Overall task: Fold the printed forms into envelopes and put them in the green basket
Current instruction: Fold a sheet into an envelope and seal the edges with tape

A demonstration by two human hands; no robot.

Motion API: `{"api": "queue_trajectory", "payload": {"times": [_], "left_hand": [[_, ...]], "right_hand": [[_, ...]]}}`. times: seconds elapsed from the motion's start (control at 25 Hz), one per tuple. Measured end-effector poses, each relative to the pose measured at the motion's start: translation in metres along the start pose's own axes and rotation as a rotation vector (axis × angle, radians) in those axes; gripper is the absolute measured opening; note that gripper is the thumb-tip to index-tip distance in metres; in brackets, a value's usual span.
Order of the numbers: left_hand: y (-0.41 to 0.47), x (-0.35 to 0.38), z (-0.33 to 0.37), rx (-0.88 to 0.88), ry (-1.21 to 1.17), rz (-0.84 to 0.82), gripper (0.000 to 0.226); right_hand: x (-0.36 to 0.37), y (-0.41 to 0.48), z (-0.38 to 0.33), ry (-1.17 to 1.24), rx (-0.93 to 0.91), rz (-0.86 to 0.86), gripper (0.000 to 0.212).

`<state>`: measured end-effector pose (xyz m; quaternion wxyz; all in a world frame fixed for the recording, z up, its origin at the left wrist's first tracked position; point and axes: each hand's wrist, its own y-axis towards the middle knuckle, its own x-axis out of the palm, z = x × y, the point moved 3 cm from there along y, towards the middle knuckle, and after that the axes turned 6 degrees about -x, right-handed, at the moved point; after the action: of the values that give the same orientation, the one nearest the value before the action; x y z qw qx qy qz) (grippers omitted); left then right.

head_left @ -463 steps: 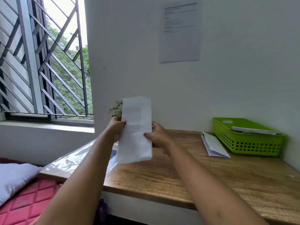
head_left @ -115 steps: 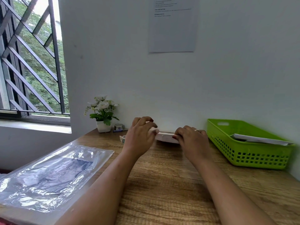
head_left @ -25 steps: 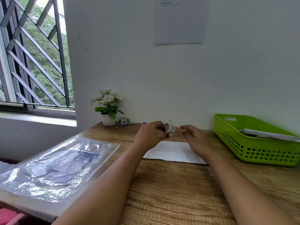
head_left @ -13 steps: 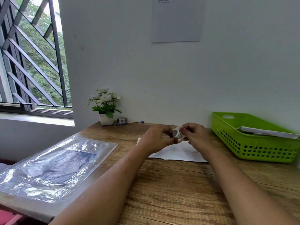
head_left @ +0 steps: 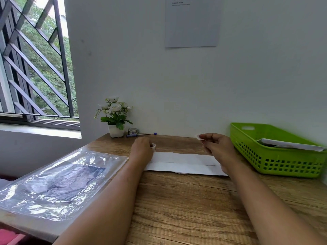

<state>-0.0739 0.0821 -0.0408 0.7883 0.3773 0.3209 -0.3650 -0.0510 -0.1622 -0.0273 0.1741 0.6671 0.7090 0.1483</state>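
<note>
- The form (head_left: 184, 163) is laid flat on the desk (head_left: 185, 209), left of the basket (head_left: 246, 142)
- A roll (head_left: 153, 145) is gripped by the left hand (head_left: 142, 147); a sticker (head_left: 200, 137) is pinched by the right hand (head_left: 220, 146)
- The form is judged light and limp, best taken at an edge

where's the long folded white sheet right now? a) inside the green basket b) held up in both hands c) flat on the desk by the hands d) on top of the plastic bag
c: the folded sheet lies flat on the desk, left of the green basket, while the left hand holds a small roll and the right hand pinches a small white piece.
</note>
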Motion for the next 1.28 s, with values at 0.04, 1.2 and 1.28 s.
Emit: {"api": "queue_trajectory", "payload": {"times": [0.04, 1.2, 1.28], "left_hand": [[0.004, 0.002, -0.007, -0.036, 0.022, 0.003, 0.02], [-0.049, 0.007, 0.075, 0.175, -0.706, -0.23, 0.043], [-0.05, 0.007, 0.075, 0.159, -0.711, -0.246, 0.041]], "right_hand": [[0.001, -0.001, -0.002, -0.001, 0.009, -0.008, 0.024], [0.013, -0.001, 0.002, 0.026, 0.139, -0.108, 0.002], [0.013, 0.0, 0.002, 0.011, 0.134, -0.107, 0.004]]}}
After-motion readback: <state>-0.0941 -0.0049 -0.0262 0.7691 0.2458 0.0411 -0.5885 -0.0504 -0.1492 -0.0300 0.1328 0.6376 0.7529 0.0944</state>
